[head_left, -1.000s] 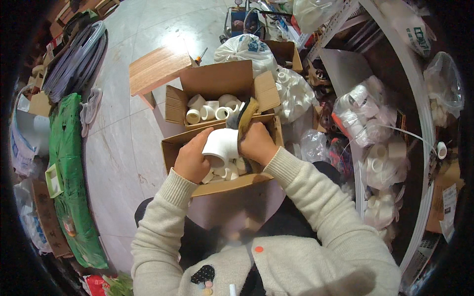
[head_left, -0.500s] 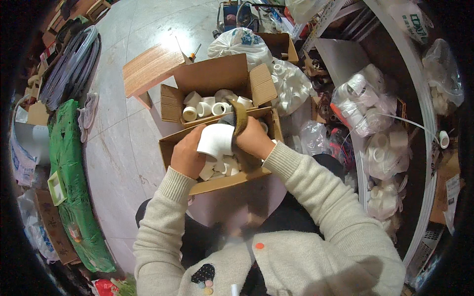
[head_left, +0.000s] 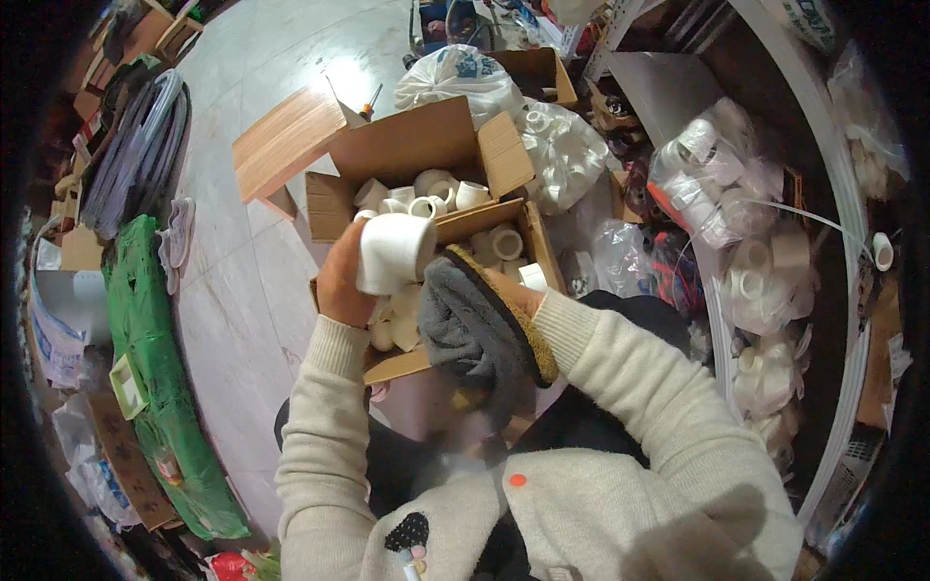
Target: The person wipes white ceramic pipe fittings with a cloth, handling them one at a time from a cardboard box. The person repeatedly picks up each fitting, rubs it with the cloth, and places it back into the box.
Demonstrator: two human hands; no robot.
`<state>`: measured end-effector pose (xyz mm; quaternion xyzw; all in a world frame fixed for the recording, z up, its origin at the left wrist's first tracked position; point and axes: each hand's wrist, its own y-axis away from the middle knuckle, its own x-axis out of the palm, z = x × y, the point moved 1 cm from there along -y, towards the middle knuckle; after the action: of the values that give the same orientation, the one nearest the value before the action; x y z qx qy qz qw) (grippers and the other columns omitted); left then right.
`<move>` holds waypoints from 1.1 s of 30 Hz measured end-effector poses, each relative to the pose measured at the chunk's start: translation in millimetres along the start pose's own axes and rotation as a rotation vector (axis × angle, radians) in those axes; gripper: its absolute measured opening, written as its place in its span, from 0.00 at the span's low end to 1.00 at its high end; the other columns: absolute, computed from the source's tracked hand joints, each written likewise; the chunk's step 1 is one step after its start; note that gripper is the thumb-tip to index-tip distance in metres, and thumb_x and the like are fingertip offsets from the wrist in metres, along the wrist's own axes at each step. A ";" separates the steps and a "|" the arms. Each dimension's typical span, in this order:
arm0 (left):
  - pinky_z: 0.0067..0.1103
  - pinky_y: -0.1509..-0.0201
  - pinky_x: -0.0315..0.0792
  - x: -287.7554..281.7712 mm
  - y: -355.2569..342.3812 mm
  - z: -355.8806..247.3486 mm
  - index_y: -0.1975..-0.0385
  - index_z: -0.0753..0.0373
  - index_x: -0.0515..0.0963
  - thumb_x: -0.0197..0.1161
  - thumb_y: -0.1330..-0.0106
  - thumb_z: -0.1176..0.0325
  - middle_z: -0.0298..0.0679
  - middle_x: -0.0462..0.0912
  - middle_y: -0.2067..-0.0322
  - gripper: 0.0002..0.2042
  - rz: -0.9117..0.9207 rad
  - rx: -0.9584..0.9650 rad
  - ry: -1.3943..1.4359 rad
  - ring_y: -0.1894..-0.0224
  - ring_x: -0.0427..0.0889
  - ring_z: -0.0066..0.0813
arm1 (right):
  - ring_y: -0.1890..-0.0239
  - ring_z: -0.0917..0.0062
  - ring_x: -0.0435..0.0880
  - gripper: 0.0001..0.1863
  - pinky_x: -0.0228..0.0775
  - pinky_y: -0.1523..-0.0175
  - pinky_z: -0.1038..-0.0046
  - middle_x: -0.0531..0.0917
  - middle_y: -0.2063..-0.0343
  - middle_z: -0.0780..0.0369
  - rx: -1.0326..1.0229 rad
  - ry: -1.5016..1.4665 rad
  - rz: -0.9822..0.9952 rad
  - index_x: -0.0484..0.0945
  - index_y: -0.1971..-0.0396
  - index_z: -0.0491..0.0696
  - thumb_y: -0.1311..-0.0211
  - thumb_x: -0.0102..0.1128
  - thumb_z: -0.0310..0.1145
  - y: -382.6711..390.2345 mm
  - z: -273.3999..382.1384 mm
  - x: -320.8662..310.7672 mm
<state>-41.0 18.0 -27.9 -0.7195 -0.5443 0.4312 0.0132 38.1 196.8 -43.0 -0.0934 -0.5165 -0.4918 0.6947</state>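
My left hand (head_left: pixel 341 279) is closed around a white plastic pipe elbow (head_left: pixel 395 254), held tilted above the near cardboard box (head_left: pixel 399 368). A grey cloth with a mustard-brown edge (head_left: pixel 457 315) hangs from my right hand (head_left: pixel 515 290), just right of the elbow and apart from it. Most of the right hand's fingers are hidden behind the cloth. White pipe fittings (head_left: pixel 504 242) lie in the near box, partly covered by my hands and the cloth. Directly behind it, the open far cardboard box (head_left: pixel 407 145) holds several more white fittings (head_left: pixel 472 196).
A small wooden stool (head_left: pixel 291 140) stands at the far left, with a screwdriver (head_left: pixel 371 101) beyond it. Clear bags of white fittings (head_left: pixel 562 160) sit right of the boxes. Metal shelving (head_left: pixel 819 116) lines the right side; a long green wrapped bundle (head_left: pixel 155 368) lies left.
My left hand has moved the elbow slightly left and up and turned it. The cloth has come away from the elbow and now hangs lower, to its right, in my right hand.
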 end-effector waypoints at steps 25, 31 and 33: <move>0.25 0.59 0.69 154.8 26.0 88.6 0.66 0.64 0.74 0.55 0.48 0.69 0.45 0.78 0.70 0.10 0.480 -0.407 0.204 0.65 0.77 0.36 | 0.61 0.78 0.71 0.11 0.62 0.55 0.76 0.74 0.65 0.63 -0.713 0.773 -0.885 0.70 0.61 0.46 0.42 0.46 0.32 68.6 110.1 -54.1; 0.33 0.51 0.64 207.4 71.5 64.2 0.56 0.54 0.70 0.57 0.47 0.59 0.41 0.74 0.57 0.18 1.098 -0.611 -0.599 0.52 0.69 0.39 | 0.59 0.81 0.71 0.12 0.62 0.54 0.78 0.74 0.63 0.65 -0.724 0.417 -0.781 0.70 0.59 0.47 0.42 0.47 0.30 60.0 107.5 -55.9; 0.34 0.49 0.61 210.0 68.5 57.7 0.54 0.52 0.69 0.57 0.47 0.55 0.37 0.73 0.55 0.20 1.306 -0.738 -0.625 0.49 0.66 0.38 | 0.58 0.79 0.70 0.13 0.62 0.54 0.77 0.74 0.62 0.64 -0.837 0.477 -0.682 0.68 0.57 0.47 0.44 0.48 0.31 57.2 103.7 -70.4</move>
<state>-17.3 131.0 -224.8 -0.6961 -0.1002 0.3257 -0.6319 19.0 332.8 -31.8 -0.0752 -0.1087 -0.8569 0.4983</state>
